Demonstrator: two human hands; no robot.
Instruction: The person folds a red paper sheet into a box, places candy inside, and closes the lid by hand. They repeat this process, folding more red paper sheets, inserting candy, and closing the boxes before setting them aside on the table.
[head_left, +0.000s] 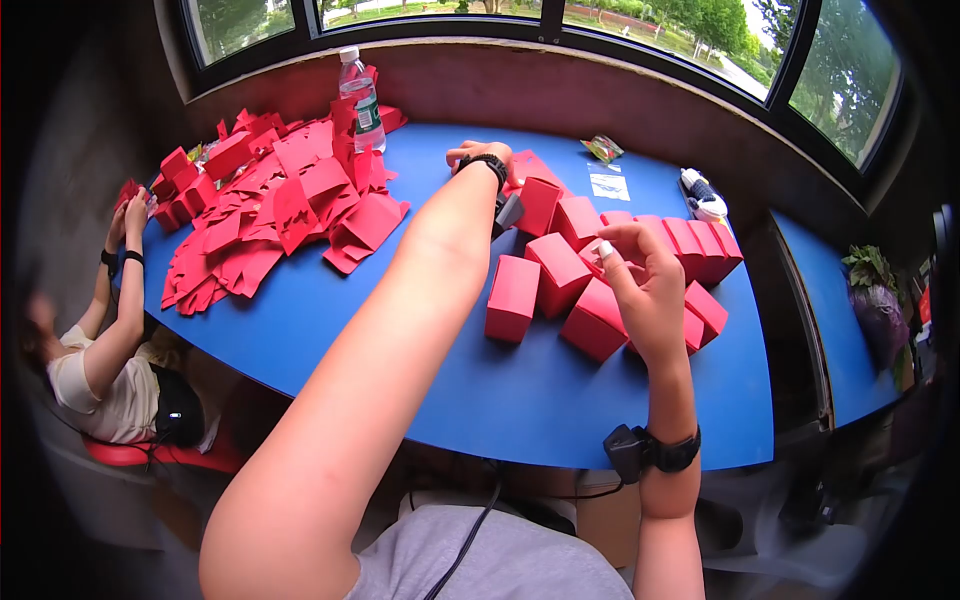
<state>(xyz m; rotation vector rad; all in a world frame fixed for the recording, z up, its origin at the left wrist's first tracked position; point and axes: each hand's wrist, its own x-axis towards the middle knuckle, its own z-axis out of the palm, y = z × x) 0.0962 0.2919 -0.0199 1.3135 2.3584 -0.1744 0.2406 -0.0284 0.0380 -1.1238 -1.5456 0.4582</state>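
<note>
My left hand (pixel 480 156) reaches to the far side of the blue table, beside a flat red card piece (pixel 538 172). Its wrist and strap hide most of the fingers, so its grip is unclear. Just below that wrist stands a folded red box (pixel 538 205). Over the group of red boxes, my right hand (pixel 645 285) has its thumb raised and fingers bent, with a gap between them. Closest to it are a red box (pixel 558 270) and another tilted red box (pixel 597 320), partly covered by the hand. A separate red box (pixel 511 300) stands at the group's left.
A large heap of flat red card (pixel 270 205) covers the table's left, with a water bottle (pixel 362 105) behind. Several boxes (pixel 705 245) line up at right near a white-and-dark object (pixel 704 195). Another person (pixel 110 370) sits at left, handling red card.
</note>
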